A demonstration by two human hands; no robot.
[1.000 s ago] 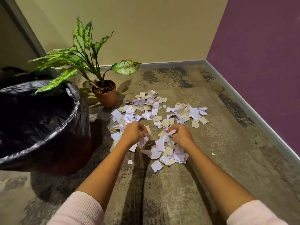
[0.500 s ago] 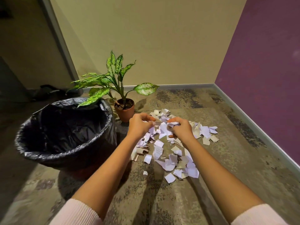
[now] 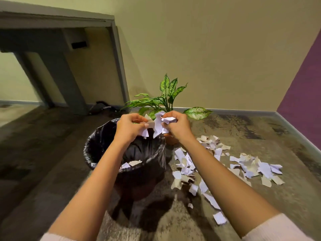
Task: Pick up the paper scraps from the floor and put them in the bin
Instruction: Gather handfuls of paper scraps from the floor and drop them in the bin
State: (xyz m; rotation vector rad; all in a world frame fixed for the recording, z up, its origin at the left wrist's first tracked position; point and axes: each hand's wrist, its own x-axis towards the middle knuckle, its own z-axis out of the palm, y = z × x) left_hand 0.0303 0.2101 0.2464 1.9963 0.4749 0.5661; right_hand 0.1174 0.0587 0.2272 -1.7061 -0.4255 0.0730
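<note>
The floor [image 3: 260, 136], a mottled carpet, spreads under and around both hands. Beyond them rises a beige wall [image 3: 208, 49]. A purple wall [image 3: 304, 84] stands far to the right of the right hand and is cut off by the frame edge. Up and to the left of the left hand is a doorway [image 3: 52, 66] whose left side runs out of view. A dark heap [image 3: 102, 106] at its foot is too dim to identify.

The bin [image 3: 97, 136], lined in black plastic, stands below the left hand. The left forearm crosses its mouth and hides part of the near rim. Behind both hands is a plant [image 3: 166, 94], its lower leaves blocked by the fingers. Its pot [image 3: 171, 140] shows only as a sliver under the right wrist.

Scraps [image 3: 243, 164] lie on the floor below and to the right of the right hand (white and tan pieces, overlapping too much to count). Some are hidden beneath the right forearm.

The left hand [image 3: 129, 126] and right hand [image 3: 177, 126] are raised side by side above the bin's far rim. Each has its fingers curled round a crumpled bunch [image 3: 157, 125] of paper, and where one hand's share ends cannot be made out. A few pieces [image 3: 133, 163] lie inside the bin, just beside the left forearm. The sleeves [image 3: 278, 228] are cut off at the bottom edge.
</note>
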